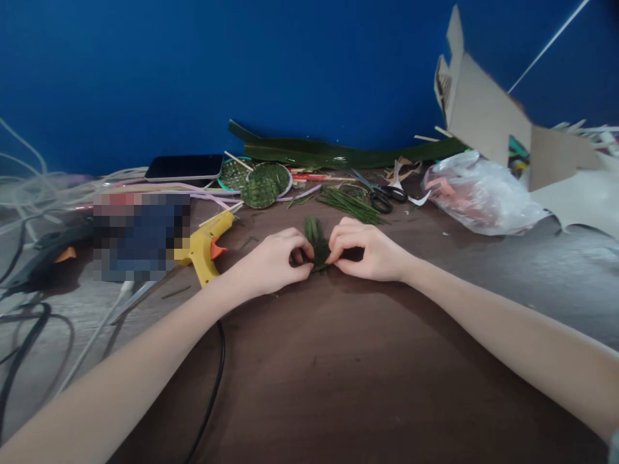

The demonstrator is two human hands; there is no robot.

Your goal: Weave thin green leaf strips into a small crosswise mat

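Observation:
Both hands meet over a brown table [338, 374]. My left hand [275, 261] and my right hand [370, 251] pinch a small bundle of green leaf strips [316, 241] between their fingertips, one from each side. The strips stand up a little above the fingers and their lower ends are hidden by the fingers. A yellow glue gun [206, 248] lies just left of my left hand. Loose green strips [351, 203] lie just beyond the hands.
Woven green discs [261, 183], a phone [186, 167], scissors [380, 193] and long dark leaves [338, 154] lie along the blue wall. A plastic bag [483, 193] and cardboard pieces [488, 109] sit at the right. Black cables [215, 380] and a black glue gun [48, 254] lie at the left.

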